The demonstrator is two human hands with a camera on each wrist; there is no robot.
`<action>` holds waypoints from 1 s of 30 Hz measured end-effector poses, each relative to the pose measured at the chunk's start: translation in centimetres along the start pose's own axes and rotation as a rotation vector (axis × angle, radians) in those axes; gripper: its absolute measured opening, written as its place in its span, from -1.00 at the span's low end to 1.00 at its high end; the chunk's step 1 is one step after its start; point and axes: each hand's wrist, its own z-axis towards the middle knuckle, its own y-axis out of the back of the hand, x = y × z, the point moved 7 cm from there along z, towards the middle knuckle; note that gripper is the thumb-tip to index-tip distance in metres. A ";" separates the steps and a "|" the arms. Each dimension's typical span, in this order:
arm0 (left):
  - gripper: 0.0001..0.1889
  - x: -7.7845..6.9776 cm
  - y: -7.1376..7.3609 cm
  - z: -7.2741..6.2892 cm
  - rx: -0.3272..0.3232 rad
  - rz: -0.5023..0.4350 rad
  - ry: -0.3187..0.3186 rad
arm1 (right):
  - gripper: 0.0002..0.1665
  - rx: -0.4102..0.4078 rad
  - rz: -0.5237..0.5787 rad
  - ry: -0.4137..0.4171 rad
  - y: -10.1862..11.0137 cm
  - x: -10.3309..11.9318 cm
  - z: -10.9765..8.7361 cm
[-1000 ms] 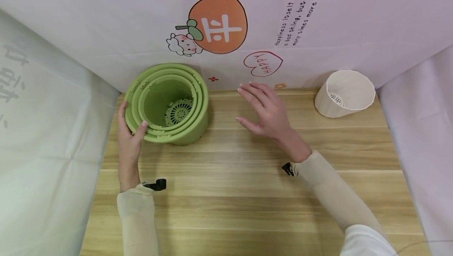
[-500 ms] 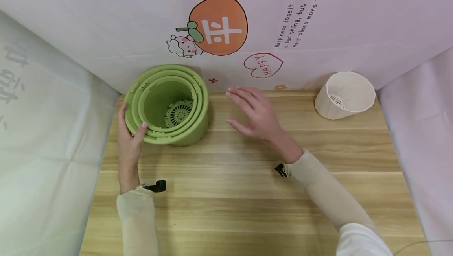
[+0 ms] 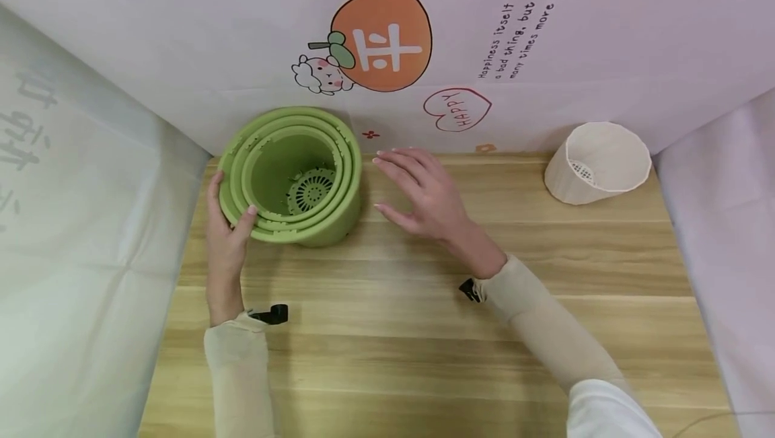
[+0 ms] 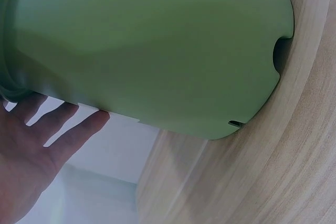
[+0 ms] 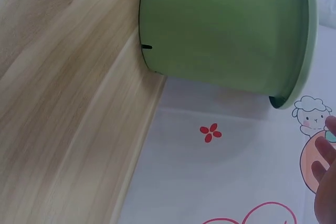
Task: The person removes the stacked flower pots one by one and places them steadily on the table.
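Observation:
In the head view, several green plastic flower pots [image 3: 333, 226] stand nested on the left of the table, with a slotted base visible inside the innermost. My left hand [image 3: 226, 239] holds the stack's near-left rim, thumb over the edge. Its fingers [image 4: 79, 136] lie extended against the outer wall in the left wrist view. My right hand [image 3: 426, 199] hovers right of the stack, fingers stretched and apart from it, holding nothing. The right wrist view shows the outer pot [image 5: 220, 30] with that hand's fingertips at the right edge.
A white ribbed pot [image 3: 578, 179] with a perforated base stands at the table's back right. Printed white cloth [image 3: 254, 27] hangs behind and along both sides of the wooden table [image 3: 387, 357]. A thin cord [image 3: 708, 418] crosses the front right corner.
My right hand has moved left toward the green pots. The left hand keeps its hold on the rim. Everything shifts slightly right in the head view.

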 end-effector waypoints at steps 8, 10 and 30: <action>-0.22 -0.2 -0.1 0.0 -0.012 -0.001 0.012 | -0.28 0.012 0.003 -0.005 -0.5 0.3 0.6; -0.22 -0.1 0.0 0.1 -0.013 -0.005 0.013 | -0.27 0.022 0.011 -0.008 -0.7 0.5 0.9; -0.23 0.0 -0.2 0.1 -0.019 -0.017 0.005 | -0.27 0.065 0.043 0.016 -2.6 1.6 2.3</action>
